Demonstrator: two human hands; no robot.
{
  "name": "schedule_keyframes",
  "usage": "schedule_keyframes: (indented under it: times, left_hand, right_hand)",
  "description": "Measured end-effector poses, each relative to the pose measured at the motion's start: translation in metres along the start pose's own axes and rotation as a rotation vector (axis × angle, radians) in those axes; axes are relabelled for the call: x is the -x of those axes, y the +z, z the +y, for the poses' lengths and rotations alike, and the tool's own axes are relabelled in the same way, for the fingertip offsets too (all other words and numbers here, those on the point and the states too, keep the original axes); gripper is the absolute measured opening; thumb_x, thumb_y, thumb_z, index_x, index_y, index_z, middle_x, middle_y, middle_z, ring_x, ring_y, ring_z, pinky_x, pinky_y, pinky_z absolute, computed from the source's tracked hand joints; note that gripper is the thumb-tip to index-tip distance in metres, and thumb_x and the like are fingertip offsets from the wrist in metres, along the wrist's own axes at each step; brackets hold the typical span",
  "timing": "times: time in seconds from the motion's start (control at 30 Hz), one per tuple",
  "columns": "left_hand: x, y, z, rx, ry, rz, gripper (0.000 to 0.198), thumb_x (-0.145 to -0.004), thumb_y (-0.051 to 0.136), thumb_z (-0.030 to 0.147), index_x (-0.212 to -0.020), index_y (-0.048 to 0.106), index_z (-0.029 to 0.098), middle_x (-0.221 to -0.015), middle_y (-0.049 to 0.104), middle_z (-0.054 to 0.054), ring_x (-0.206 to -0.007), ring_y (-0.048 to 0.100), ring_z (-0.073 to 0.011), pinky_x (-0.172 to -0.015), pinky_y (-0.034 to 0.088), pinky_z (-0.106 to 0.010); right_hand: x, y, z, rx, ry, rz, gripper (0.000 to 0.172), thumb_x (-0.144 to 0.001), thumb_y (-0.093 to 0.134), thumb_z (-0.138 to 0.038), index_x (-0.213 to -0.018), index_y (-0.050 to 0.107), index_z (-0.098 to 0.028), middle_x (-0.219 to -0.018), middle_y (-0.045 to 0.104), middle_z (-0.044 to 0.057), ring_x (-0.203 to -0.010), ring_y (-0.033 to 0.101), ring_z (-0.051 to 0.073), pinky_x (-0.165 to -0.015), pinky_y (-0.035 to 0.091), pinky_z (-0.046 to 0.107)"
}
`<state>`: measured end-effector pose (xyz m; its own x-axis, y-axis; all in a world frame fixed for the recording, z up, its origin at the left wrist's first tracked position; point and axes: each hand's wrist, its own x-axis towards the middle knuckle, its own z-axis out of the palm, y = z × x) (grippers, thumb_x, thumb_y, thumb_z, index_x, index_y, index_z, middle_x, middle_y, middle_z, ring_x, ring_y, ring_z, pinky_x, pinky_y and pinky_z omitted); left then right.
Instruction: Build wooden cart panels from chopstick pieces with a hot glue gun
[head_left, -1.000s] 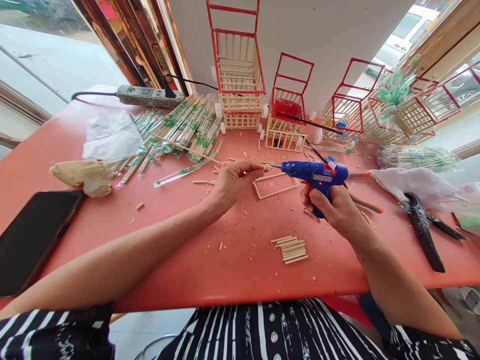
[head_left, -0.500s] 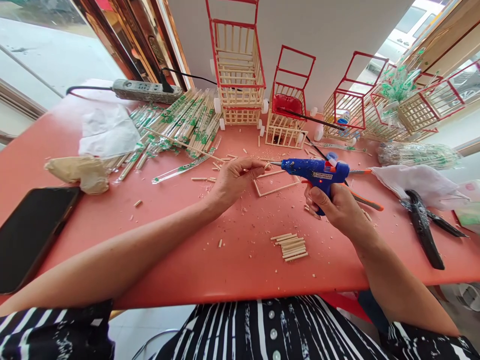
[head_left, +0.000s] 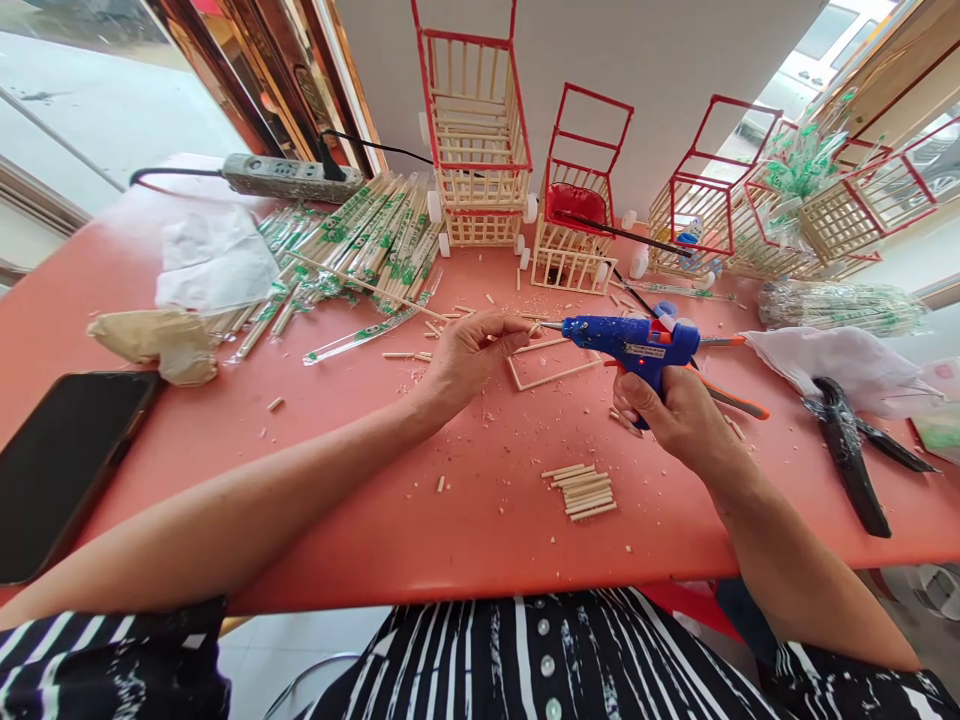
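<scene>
My right hand point(head_left: 664, 405) is wrapped round the handle of a blue glue gun point(head_left: 630, 340), its nozzle aimed left. Just left of the nozzle, my left hand point(head_left: 476, 355) pinches a small wooden stick point(head_left: 534, 328) whose end meets the tip. Beneath and beside the fingertips lies a rectangular frame of thin sticks point(head_left: 559, 378) on the red table point(head_left: 337, 530). Closer to my body sits a small pile of short cut sticks point(head_left: 585, 491).
Wrapped chopsticks point(head_left: 375, 240), a power strip point(head_left: 289, 178) and a phone point(head_left: 67, 465) are at left. Stick-built carts point(head_left: 480, 130) line the back. Orange-handled pliers point(head_left: 731, 395), a white cloth point(head_left: 825, 360) and a black-handled tool point(head_left: 847, 460) lie at right.
Both hands stay almost in place, with the stick end still at the glue gun's nozzle. The whole view has shifted very slightly.
</scene>
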<state>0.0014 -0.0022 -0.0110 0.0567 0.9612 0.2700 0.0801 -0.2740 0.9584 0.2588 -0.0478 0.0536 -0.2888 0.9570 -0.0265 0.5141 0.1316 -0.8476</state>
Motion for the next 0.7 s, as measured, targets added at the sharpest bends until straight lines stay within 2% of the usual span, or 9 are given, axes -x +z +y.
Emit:
schedule_keyframes:
  times: [0.43, 0.7]
  left_hand:
    - [-0.0003, 0.0010, 0.0007, 0.012, 0.011, -0.004, 0.025, -0.087, 0.081, 0.048, -0.085, 0.087, 0.024, -0.095, 0.086, -0.007, -0.094, 0.076, -0.0239, -0.085, 0.057, -0.035]
    - [-0.0006, 0.0006, 0.0004, 0.012, 0.007, -0.006, 0.018, -0.086, 0.079, 0.040, -0.085, 0.088, 0.024, -0.096, 0.086, -0.006, -0.094, 0.076, -0.0236, -0.086, 0.058, -0.035]
  right_hand:
    - [0.0005, 0.0007, 0.0037, 0.025, -0.015, -0.006, 0.069, -0.096, 0.057, -0.085, -0.068, 0.051, -0.023, -0.059, 0.052, 0.000, -0.051, 0.049, 0.013, -0.050, 0.037, 0.030]
    - [0.0006, -0.0005, 0.0063, 0.006, -0.027, -0.018, 0.067, -0.096, 0.057, -0.085, -0.072, 0.052, -0.023, -0.061, 0.053, 0.000, -0.053, 0.049, 0.013, -0.051, 0.038, 0.031]
